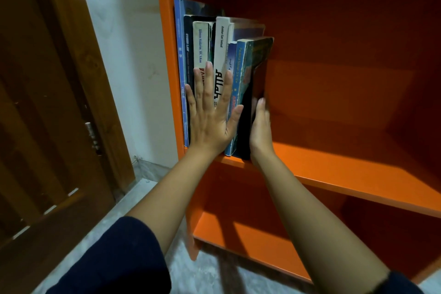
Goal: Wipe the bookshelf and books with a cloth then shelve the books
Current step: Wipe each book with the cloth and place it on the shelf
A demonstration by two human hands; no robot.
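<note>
Several books (222, 40) stand upright in a row at the left end of the orange bookshelf's (346, 164) middle shelf. My left hand (211, 114) lies flat with straight, spread fingers against their spines. My right hand (261, 126) presses flat with straight fingers on the cover of the rightmost book (256, 67), a dark one that leans slightly left. No cloth is in view.
To the right of the books the middle shelf is bare orange board. Below it runs a lower shelf (250, 236). A white wall (128, 55) and a brown wooden door (47, 102) stand to the left, above a grey speckled floor (198, 272).
</note>
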